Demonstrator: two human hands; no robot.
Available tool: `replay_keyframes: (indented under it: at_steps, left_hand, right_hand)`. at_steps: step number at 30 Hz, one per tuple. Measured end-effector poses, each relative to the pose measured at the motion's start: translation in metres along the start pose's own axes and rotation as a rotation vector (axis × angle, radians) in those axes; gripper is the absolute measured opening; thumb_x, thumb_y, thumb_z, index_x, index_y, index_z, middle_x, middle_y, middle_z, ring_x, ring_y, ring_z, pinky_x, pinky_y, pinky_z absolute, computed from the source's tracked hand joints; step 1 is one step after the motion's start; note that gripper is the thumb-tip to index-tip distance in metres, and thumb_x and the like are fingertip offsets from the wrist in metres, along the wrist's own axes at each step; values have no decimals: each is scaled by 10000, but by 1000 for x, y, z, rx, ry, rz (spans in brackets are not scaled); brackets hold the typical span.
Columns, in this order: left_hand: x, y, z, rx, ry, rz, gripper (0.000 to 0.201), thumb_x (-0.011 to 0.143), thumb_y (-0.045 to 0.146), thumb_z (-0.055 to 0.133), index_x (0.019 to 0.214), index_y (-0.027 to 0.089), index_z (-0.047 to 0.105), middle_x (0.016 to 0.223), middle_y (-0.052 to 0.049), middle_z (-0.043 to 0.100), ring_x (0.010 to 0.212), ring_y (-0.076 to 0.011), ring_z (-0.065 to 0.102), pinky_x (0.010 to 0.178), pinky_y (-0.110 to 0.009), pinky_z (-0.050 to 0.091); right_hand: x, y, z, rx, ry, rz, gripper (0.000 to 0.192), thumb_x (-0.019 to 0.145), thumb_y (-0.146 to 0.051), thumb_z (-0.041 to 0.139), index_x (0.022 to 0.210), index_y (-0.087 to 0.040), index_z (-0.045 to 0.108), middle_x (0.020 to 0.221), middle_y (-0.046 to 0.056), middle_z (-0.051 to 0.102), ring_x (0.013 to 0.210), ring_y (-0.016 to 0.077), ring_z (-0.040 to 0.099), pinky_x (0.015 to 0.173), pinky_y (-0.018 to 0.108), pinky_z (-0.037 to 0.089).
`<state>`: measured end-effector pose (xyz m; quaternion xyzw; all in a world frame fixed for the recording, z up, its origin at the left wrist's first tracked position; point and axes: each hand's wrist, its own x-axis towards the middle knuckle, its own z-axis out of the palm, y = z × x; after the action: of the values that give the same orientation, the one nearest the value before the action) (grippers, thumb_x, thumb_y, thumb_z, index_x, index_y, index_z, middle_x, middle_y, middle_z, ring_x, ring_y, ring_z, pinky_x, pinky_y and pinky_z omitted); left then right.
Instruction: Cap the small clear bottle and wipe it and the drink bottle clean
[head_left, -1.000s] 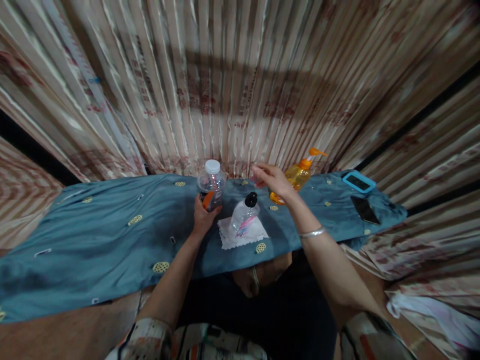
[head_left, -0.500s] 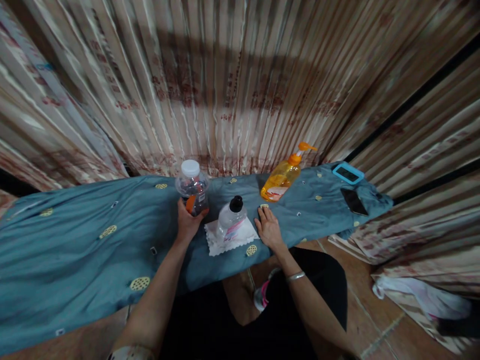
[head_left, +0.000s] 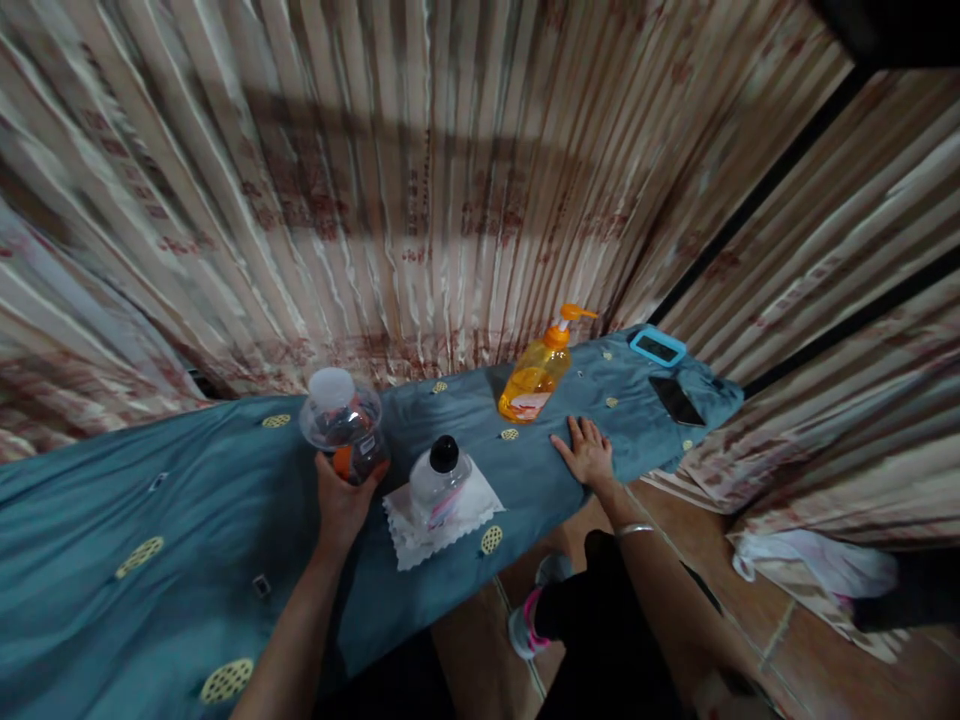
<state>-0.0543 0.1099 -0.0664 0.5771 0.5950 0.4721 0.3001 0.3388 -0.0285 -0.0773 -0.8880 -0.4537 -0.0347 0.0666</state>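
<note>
Head view | left hand [head_left: 341, 500] clasping clear jar [head_left: 343, 432] low on its body | right hand [head_left: 586, 452] flat, unclenched, on blue cloth [head_left: 187, 500] | likely rigid, light, smooth; best gripped mid-body

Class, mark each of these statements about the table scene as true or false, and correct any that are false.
1. The left hand grips the clear bottle with the white cap. True.
2. The right hand holds the orange pump bottle. False: it lies flat on the blue cloth, apart from that bottle.
3. The small bottle with the black cap stands on a white napkin. True.
4. The black phone lies beside the left hand. False: it lies at the far right end of the cloth, near a blue-framed device.
5. The orange pump bottle lies on its side. False: it stands upright.
</note>
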Motion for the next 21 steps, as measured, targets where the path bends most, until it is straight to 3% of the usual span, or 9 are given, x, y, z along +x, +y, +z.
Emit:
replay_keyframes:
  at_steps: [5, 11, 16, 21]
  left_hand:
    - [-2, 7, -1, 2, 0, -70, 756, 478, 483, 823, 1065, 191, 446, 927, -39, 546, 868, -264, 598, 790, -422, 523]
    - [-4, 5, 3, -75, 4, -24, 793, 491, 454, 833, 1132, 184, 451, 1013, -65, 569, 990, -284, 600, 899, -454, 509]
    - [-5, 1, 5, -103, -20, -41, 842, 520, 411, 836, 1217, 170, 429, 1146, -111, 572, 1102, -297, 580, 975, -478, 475]
    - [-8, 1, 5, -151, -29, -6, 854, 550, 391, 847, 1260, 184, 420, 1160, -108, 577, 1082, -274, 597, 965, -454, 484]
  right_hand:
    - [10, -1, 5, -32, 25, 87, 678, 959, -560, 327, 1471, -116, 367, 1509, 202, 364, 1407, 313, 298, 1102, 487, 254]
    - [-16, -15, 10, -23, 67, 101, 645, 971, -499, 273, 1456, -90, 388, 1489, 216, 391, 1399, 315, 311, 1098, 499, 264]
    - [-60, -41, 13, 5, 110, 85, 630, 978, -453, 233, 1436, -63, 420, 1476, 223, 407, 1390, 331, 329, 1100, 520, 264]
    - [-133, -86, 21, 151, 201, -65, 626, 990, -429, 199, 1438, -43, 407, 1482, 226, 394, 1426, 339, 259, 1099, 568, 276]
